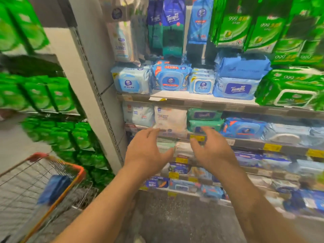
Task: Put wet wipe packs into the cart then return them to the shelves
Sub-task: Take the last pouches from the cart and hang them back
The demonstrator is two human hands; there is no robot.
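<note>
My left hand and right hand spread, empty, before shelf packs; cart left, one blue pack inside. Risk: crowded packs, neighbours may topple out.

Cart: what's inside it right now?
One blue pack lies in the cart, against its orange-rimmed side. The frame edge cuts off the rest of the basket, so more packs may be hidden.

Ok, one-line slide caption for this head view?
Both hands, left and right, open and empty, reach toward shelved wet wipe packs; a blue pack lies in the cart.
</note>
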